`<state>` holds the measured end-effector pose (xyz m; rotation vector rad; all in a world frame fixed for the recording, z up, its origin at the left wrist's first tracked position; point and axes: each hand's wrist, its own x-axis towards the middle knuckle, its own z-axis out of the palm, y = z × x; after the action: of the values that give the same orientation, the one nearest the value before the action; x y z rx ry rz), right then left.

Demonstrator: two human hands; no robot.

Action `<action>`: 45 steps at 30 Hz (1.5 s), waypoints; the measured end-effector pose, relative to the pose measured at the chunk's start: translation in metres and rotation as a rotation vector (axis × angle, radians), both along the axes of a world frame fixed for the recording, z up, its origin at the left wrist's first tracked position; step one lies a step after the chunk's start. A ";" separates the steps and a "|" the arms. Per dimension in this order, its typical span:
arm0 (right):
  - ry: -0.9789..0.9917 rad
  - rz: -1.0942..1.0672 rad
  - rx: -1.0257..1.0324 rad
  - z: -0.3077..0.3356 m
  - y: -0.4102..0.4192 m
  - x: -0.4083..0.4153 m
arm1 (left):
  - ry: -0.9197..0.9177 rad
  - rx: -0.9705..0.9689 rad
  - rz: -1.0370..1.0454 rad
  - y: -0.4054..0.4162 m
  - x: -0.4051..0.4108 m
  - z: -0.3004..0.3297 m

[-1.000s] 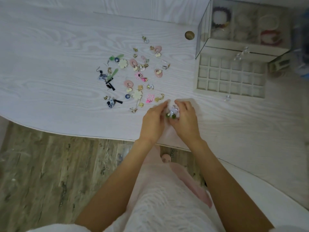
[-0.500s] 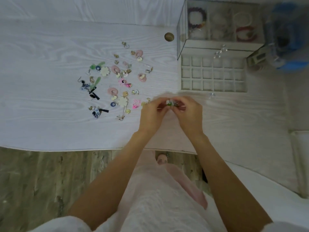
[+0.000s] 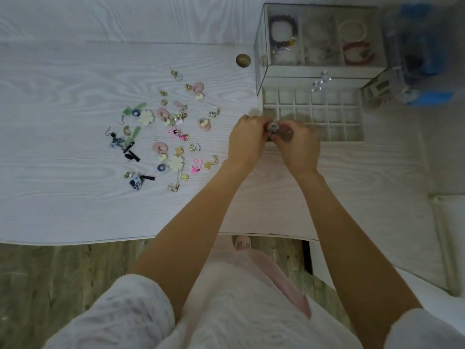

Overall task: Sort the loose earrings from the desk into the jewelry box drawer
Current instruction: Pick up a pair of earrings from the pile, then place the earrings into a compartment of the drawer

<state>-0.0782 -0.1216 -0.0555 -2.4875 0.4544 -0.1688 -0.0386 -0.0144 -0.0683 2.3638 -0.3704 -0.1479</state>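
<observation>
While both hands pinch one small earring (image 3: 273, 127) between them, it hangs right at the near left corner of the drawer (image 3: 332, 115), so the step I take to be in hand is setting it into a cell. The left hand (image 3: 247, 139) has its fingers curled in on the piece from one side, and the right hand (image 3: 295, 144) does the same from the other; the earring itself is blurred, pale with something darker, and I cannot tell which fingers really carry it.

To do this well, I would pick one cell before letting go, probably one of the cells just beyond the fingertips, since the whole grid looks bare from where I stand. Better to lower the piece until it is inside the walls and only then ease the pinch, because a drop from above the dividers could bounce it into a neighbour or onto the desk (image 3: 75, 210). If it is a pair being held together, keeping both in one cell makes sense.

Left of the left hand, well apart from the drawer, the rest of the earrings (image 3: 166, 132) lie scattered, so most of the sorting looks to be ahead. Beyond the drawer sits the glass box (image 3: 319, 69) with bracelets in it.
</observation>
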 end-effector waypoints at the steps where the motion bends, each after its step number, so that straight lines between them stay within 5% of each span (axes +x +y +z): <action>1: 0.003 0.004 0.006 0.000 -0.001 0.000 | -0.019 0.028 -0.020 0.000 0.000 0.000; 15: -0.027 0.198 -0.318 -0.011 -0.002 -0.016 | -0.409 0.109 -0.136 0.026 -0.018 -0.015; 18: -0.100 0.168 -0.309 0.000 0.003 -0.024 | -0.254 -0.052 -0.082 0.048 -0.036 0.005; 21: -0.206 0.222 -0.245 0.016 0.016 -0.038 | 0.115 -0.375 0.171 0.088 -0.050 0.037; 24: -0.168 0.355 -0.125 0.016 0.038 -0.050 | 0.211 -0.487 0.413 0.134 -0.061 0.046; 28: -0.021 0.523 -0.062 -0.002 0.071 -0.039 | 0.137 -0.212 0.529 0.178 -0.065 0.020; 33: 0.025 0.572 -0.095 -0.013 0.096 0.013 | -0.010 0.185 0.329 0.183 -0.056 -0.009; 45: 0.076 0.672 -0.147 -0.023 0.110 0.060 | -0.108 0.227 0.314 0.195 0.013 0.002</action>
<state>-0.0180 -0.0116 -0.0783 -2.6470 -0.3877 0.1680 -0.0257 0.1807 -0.0665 2.6267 -0.0293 0.0911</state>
